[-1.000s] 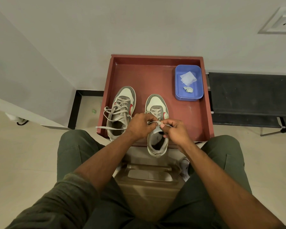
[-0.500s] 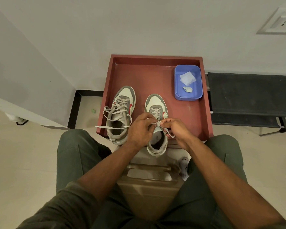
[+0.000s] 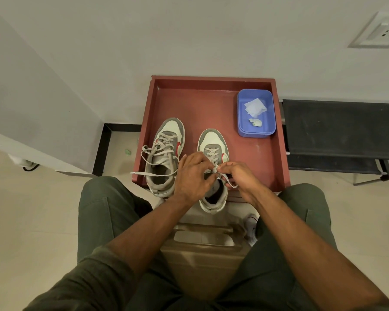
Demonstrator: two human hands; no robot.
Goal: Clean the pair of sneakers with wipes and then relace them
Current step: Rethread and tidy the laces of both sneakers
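Two grey and white sneakers stand side by side on a red-brown tray [image 3: 211, 108]. The left sneaker [image 3: 165, 149] is laced, its grey lace ends lying loose over its sides and past the tray's left edge. The right sneaker [image 3: 213, 142] sits under my hands. My left hand [image 3: 192, 173] and my right hand [image 3: 238, 176] meet above its tongue, each pinching the grey lace [image 3: 215, 169] where it bunches into a knot. A loose lace end [image 3: 230, 181] hangs below my right hand.
A blue tub [image 3: 256, 131] with a white wipe [image 3: 255, 107] and a crumpled bit [image 3: 255, 122] stands at the tray's back right. A dark bench [image 3: 335, 135] lies to the right. A beige bin [image 3: 202, 248] sits between my knees. The wall is close behind.
My hands have drawn closer together over the right sneaker. The lace, stretched flat between them a second ago, is now gathered into a knot at my fingertips.
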